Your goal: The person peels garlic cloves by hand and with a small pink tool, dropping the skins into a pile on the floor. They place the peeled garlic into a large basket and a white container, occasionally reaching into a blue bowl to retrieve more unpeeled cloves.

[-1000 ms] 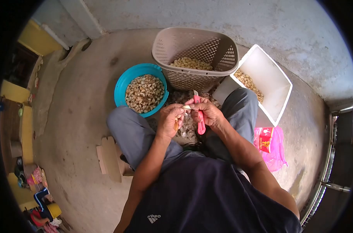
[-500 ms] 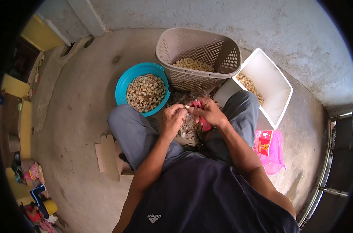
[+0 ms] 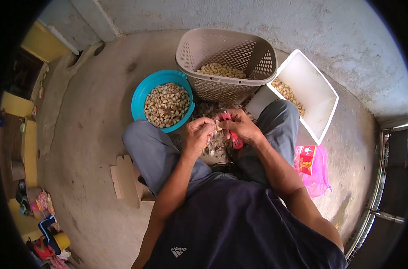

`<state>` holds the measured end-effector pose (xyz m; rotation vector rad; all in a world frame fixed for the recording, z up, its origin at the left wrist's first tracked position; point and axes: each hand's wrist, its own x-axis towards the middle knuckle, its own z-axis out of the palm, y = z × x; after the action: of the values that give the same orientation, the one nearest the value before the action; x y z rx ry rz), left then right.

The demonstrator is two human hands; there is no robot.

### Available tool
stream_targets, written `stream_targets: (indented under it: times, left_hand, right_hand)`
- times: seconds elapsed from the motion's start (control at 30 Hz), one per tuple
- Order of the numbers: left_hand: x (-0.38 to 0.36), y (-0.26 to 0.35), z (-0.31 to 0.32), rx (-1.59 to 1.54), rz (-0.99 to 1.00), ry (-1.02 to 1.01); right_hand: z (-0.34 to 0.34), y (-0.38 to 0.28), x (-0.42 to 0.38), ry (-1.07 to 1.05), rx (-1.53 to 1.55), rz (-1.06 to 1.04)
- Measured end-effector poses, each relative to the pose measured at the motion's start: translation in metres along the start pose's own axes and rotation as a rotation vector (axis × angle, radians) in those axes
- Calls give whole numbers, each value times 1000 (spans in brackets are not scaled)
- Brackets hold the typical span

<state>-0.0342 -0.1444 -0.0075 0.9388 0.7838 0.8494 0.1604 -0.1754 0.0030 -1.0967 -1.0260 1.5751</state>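
Note:
My left hand (image 3: 198, 137) is closed, its thumb and fingertips pinching a garlic clove (image 3: 218, 126) with loose papery skin. Wrapped in my right hand (image 3: 244, 127) is a red utility knife (image 3: 231, 132), while the thumb and index finger of that hand touch the clove too. Both hands meet between my knees, above a heap of papery peelings (image 3: 216, 145) on the floor. The knife's blade is too small to make out.
Unpeeled cloves fill a turquoise basin (image 3: 139, 96) at left. Ahead, a brown perforated basket (image 3: 219, 92) holds pale peeled cloves. A white foam box (image 3: 318, 96) with more cloves stands at right, near a pink mesh bag (image 3: 319, 175). Flattened cardboard (image 3: 124, 181) lies beside my left leg.
The clove between my fingertips has turned, and a flap of its skin now stands out. My right fingers have shifted slightly on it. The view has tilted a little.

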Motion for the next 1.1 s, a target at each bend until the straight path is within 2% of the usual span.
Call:
stream_targets:
  times: [0.1,0.3,0.47,0.57,0.67,0.77,0.87,0.97,1.1]
  left_hand:
    - [-1,3,0,-16,-38,-6]
    - [-1,2,-3,-211,-59,21]
    - [-2,5,0,-199,-74,35]
    - [-1,5,-1,-162,-90,42]
    - [0,3,-4,-194,-120,22]
    - [0,5,-8,-339,-155,-22]
    - [2,0,-14,-435,-159,-85]
    - [3,3,-15,-450,-164,-118]
    - [1,2,-13,-372,-176,-115]
  right_hand:
    - [-2,-1,0,-22,-1,20]
    - [-7,-3,4,-52,461,86]
    - [3,2,6,-45,372,51]
    - [7,-2,5,-7,141,-6]
    - [8,-5,2,3,131,65]
    - [4,-6,4,-37,408,51]
    - [-5,-9,3,-12,270,62]
    - [-12,-12,1,-150,169,49]
    - [11,-19,-4,-66,79,30]
